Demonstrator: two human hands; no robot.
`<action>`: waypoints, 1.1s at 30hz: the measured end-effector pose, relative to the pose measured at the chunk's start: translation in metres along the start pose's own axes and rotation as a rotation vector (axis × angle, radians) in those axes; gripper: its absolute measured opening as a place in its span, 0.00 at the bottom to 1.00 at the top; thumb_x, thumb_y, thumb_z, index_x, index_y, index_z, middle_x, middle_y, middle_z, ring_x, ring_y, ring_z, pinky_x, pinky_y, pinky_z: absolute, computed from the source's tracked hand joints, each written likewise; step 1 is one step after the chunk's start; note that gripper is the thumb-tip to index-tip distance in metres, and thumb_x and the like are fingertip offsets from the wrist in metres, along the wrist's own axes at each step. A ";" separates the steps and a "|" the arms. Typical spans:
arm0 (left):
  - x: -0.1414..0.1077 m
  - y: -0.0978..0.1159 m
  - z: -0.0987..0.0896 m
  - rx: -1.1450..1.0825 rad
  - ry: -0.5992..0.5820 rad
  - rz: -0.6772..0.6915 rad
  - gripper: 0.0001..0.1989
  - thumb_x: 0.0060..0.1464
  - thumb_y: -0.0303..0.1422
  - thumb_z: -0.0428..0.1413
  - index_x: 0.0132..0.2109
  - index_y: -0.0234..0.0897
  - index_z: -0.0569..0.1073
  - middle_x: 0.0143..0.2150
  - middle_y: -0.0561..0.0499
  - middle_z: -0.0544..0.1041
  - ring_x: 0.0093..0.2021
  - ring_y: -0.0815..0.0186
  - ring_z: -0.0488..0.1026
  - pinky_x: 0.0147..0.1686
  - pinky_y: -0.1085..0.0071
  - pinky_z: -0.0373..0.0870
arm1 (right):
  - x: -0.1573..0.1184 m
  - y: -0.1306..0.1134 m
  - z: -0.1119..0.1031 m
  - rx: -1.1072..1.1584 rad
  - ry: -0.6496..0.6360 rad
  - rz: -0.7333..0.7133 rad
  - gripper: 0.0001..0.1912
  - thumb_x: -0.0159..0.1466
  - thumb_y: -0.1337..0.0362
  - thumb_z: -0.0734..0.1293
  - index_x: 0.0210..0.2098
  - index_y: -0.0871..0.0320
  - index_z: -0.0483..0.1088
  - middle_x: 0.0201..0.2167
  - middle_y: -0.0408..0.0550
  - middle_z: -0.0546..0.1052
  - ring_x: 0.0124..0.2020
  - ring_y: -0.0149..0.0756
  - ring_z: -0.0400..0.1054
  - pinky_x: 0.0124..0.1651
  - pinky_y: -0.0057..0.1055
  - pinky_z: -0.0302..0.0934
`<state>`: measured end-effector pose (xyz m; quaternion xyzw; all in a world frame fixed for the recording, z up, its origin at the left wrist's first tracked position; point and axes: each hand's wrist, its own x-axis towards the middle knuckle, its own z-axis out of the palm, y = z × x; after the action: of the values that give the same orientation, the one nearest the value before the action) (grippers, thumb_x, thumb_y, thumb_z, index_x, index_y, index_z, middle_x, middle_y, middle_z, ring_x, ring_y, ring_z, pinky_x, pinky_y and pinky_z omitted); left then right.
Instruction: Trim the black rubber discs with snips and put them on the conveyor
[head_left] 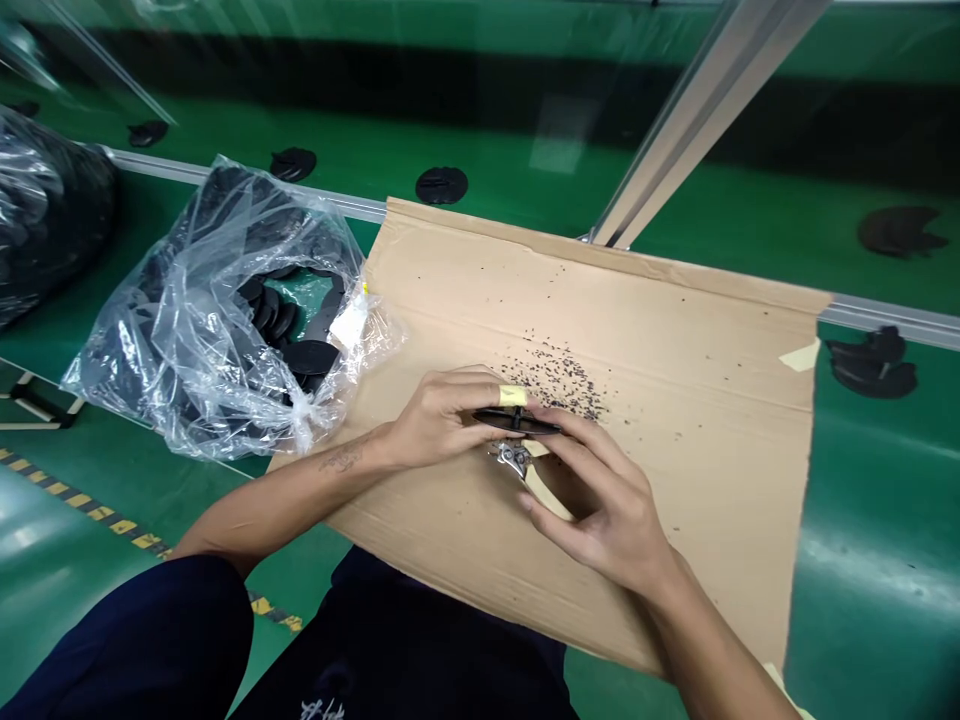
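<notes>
A thin black plastic disc [495,421] is tilted nearly edge-on, with a short stub at its middle. My left hand [450,415] pinches it at the left edge, and yellow tape wraps one finger. My right hand [611,500] has its upper fingers against the disc's right end. In that same hand sits what looks like a pair of small nippers, with a silver metal head [514,458] just below the disc. Part of their handles is hidden by the fingers. Small black scraps [562,380] lie scattered on the cardboard sheet [720,440] beyond my hands.
A clear plastic bag [195,320] with several black discs [309,357] stands to the left. Another dark-filled bag [52,210] is at the far left. A metal post [675,130] rises behind the cardboard. Black pieces [874,362] lie on the green table [885,520] at right.
</notes>
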<state>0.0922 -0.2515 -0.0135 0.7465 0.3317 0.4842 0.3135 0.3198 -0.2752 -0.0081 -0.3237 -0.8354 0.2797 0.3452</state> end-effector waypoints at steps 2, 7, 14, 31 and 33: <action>0.000 0.000 0.001 0.004 0.001 -0.001 0.15 0.57 0.29 0.65 0.52 0.36 0.80 0.42 0.43 0.85 0.41 0.66 0.82 0.42 0.71 0.80 | 0.000 0.000 0.000 -0.007 0.001 0.007 0.27 0.61 0.65 0.74 0.59 0.55 0.69 0.60 0.59 0.74 0.60 0.51 0.71 0.60 0.49 0.71; 0.000 0.000 0.001 0.019 -0.008 0.000 0.18 0.56 0.34 0.67 0.53 0.34 0.79 0.43 0.43 0.84 0.43 0.65 0.81 0.44 0.69 0.80 | 0.000 -0.001 -0.001 -0.012 0.015 -0.004 0.26 0.61 0.65 0.74 0.58 0.55 0.69 0.60 0.58 0.74 0.58 0.50 0.73 0.59 0.48 0.72; 0.001 0.002 -0.003 0.062 -0.033 0.079 0.17 0.55 0.35 0.67 0.50 0.33 0.79 0.41 0.43 0.83 0.42 0.65 0.80 0.42 0.69 0.80 | 0.001 -0.001 -0.001 -0.016 0.000 -0.060 0.25 0.61 0.65 0.74 0.56 0.56 0.69 0.58 0.60 0.75 0.57 0.49 0.74 0.55 0.46 0.74; -0.002 -0.002 -0.003 0.121 -0.001 0.161 0.12 0.63 0.36 0.61 0.49 0.34 0.78 0.40 0.44 0.84 0.40 0.66 0.82 0.42 0.69 0.80 | 0.003 -0.001 0.000 -0.028 -0.022 -0.098 0.28 0.60 0.66 0.74 0.59 0.54 0.68 0.58 0.60 0.76 0.57 0.51 0.74 0.51 0.47 0.75; -0.002 -0.004 -0.002 0.101 0.004 0.179 0.12 0.65 0.35 0.59 0.50 0.34 0.78 0.41 0.43 0.84 0.42 0.65 0.82 0.43 0.68 0.81 | 0.003 -0.001 0.000 -0.038 -0.022 -0.098 0.28 0.60 0.66 0.74 0.59 0.54 0.69 0.58 0.61 0.76 0.56 0.52 0.74 0.50 0.47 0.75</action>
<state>0.0889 -0.2507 -0.0170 0.7870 0.2882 0.4946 0.2301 0.3176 -0.2739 -0.0062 -0.2858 -0.8591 0.2503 0.3431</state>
